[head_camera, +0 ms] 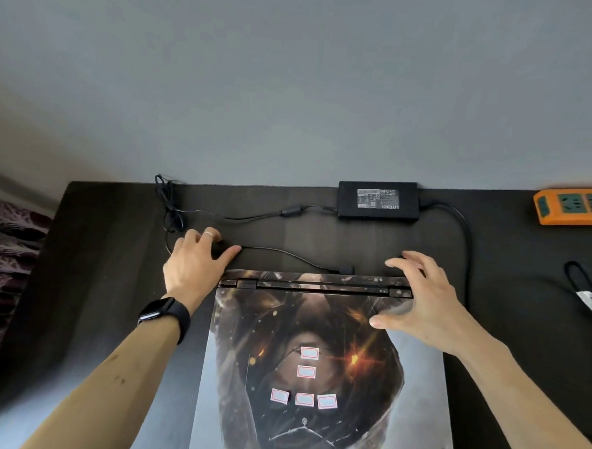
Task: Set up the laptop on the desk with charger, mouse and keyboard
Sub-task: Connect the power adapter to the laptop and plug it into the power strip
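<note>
Left hand [196, 267] on charger cable [286, 254]; right hand [417, 302] spread over closed laptop [314, 379].

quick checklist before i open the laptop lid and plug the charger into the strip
1. Laptop flat on the desk, lid closed: ok.
2. Charger plug at the laptop's rear edge: seating cannot tell.
3. Power brick flat on the desk, clear of the lid: ok.
4. Left hand off the lid, resting on the thin cable: not ok.
5. Right hand over the lid's rear corner: ok.
6. Power strip in view, thick cord reaching it: cannot tell.
</note>
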Motion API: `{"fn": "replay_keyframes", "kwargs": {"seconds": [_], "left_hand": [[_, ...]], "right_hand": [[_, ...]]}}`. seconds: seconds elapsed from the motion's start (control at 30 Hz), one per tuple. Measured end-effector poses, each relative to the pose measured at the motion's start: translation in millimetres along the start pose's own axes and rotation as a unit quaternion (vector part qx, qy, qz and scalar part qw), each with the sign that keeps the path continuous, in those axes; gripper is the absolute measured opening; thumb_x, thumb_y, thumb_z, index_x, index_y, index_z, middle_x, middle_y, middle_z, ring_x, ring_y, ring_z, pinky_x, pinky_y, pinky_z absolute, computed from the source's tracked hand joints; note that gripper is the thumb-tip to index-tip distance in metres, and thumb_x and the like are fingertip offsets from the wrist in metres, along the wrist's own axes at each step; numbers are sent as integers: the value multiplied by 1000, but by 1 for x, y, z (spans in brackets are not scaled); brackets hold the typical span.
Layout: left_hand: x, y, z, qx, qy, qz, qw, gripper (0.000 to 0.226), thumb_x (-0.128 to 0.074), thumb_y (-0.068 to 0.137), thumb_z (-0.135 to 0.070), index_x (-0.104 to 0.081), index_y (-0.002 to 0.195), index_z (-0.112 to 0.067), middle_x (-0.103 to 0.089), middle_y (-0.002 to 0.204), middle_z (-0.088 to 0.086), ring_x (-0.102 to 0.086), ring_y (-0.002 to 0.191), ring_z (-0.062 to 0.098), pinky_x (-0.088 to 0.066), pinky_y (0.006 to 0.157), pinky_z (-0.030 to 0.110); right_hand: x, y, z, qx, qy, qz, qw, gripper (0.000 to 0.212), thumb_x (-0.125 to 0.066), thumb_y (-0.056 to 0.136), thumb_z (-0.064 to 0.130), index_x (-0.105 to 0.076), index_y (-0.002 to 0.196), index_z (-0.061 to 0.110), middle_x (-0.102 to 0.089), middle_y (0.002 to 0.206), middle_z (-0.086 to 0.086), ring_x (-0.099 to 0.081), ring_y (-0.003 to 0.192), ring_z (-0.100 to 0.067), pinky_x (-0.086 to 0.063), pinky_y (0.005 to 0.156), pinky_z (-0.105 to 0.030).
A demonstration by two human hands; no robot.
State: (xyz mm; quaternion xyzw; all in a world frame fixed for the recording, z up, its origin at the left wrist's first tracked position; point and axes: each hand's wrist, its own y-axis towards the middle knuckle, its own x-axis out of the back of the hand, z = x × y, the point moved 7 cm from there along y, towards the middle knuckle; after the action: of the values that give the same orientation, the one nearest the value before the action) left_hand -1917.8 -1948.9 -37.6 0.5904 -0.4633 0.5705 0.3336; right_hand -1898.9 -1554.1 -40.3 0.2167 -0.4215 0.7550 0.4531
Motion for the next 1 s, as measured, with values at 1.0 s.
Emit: {"fn": "replay_keyframes", "kwargs": {"seconds": [1.0], "left_hand": [[1, -129, -109, -114, -85, 73, 987, 47, -52, 92, -31, -53, 139, -24, -47, 149, 3, -41, 137, 25, -27, 115, 43]], "right_hand": [[-45, -111, 25, -77, -24, -189, 979, 59, -59, 96, 36, -37, 151, 33, -18, 166, -4, -21, 150, -31, -30, 120, -44]]}}
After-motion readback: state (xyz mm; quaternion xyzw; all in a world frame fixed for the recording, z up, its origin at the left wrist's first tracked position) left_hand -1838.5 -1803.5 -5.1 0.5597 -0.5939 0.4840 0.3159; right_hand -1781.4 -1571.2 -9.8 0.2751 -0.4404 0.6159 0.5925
